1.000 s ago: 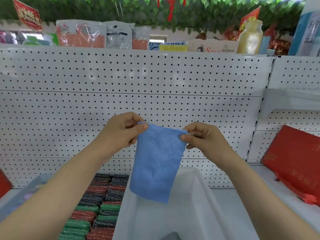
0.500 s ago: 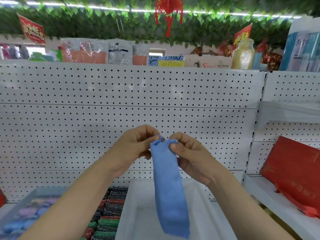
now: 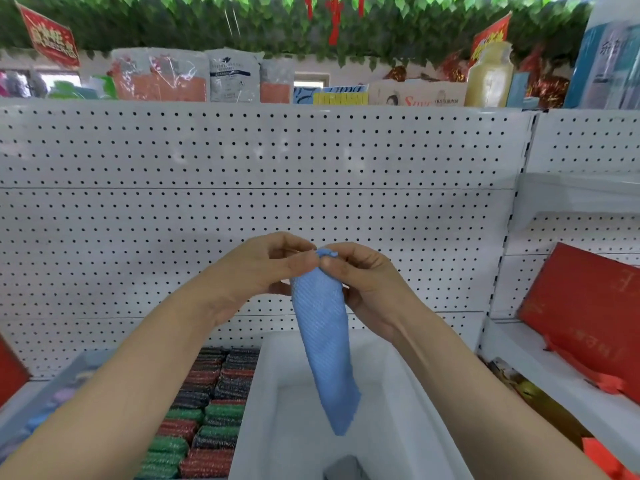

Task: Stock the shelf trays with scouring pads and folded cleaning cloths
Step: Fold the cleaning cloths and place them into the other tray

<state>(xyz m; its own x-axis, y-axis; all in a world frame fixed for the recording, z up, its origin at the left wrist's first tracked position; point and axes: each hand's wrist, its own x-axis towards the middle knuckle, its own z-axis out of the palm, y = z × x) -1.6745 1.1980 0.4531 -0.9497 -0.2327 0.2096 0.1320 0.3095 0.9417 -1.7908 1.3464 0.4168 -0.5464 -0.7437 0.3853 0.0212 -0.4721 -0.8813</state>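
Both hands, left hand (image 3: 263, 268) and right hand (image 3: 367, 285), pinch the top corners of the blue cloth (image 3: 325, 344), which hangs limp over the white tray (image 3: 415, 393); judged light, soft and floppy, best held at its corners while folding.

A white pegboard back panel (image 3: 242, 202) rose behind the shelf, a red box (image 3: 585, 313) leaned at the right, and packaged goods (image 3: 159, 79), a yellow bottle (image 3: 488, 76) and hanging green leaves (image 3: 242, 22) lined the top.
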